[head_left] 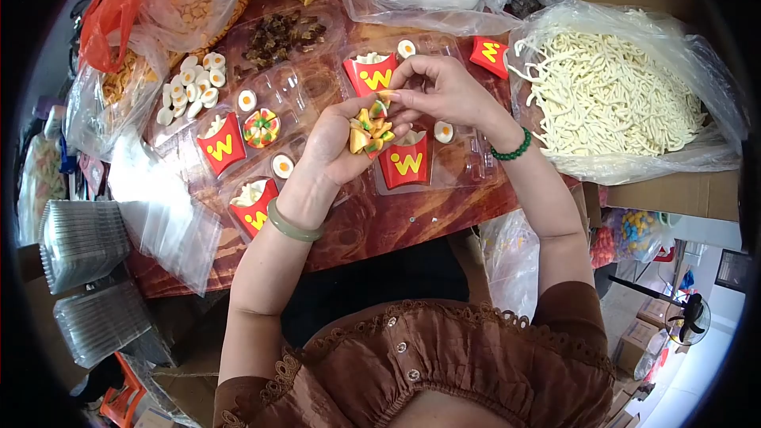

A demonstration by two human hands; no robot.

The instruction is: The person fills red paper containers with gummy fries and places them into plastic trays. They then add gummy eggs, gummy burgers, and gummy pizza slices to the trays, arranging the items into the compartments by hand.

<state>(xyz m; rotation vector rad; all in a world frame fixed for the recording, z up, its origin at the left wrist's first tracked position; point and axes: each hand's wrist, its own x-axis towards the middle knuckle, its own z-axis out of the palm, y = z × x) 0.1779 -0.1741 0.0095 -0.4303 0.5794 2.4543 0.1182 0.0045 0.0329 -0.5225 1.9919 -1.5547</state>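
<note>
My left hand [339, 141] is palm up and cradles a pile of small yellow, orange and green wedge-shaped candies [370, 131]. Above the pile, my right hand [428, 95] pinches one such wedge [386, 97] between thumb and fingertips. Red boxes with a yellow W lie around the hands: one box [407, 163] below, another [372, 75] above, and more at the left, such as this box [222, 146]. They hold pale sticks. A round pizza-like candy [261, 128] and an egg-shaped candy [282, 166] lie left of my left hand.
A large plastic bag of pale sticks [618, 91] lies at the right. Egg candies [190, 87] are heaped at the left, near dark brown candies [285, 36]. Stacked clear trays [83, 242] stand at the far left. A red bag [111, 12] hangs at the upper left.
</note>
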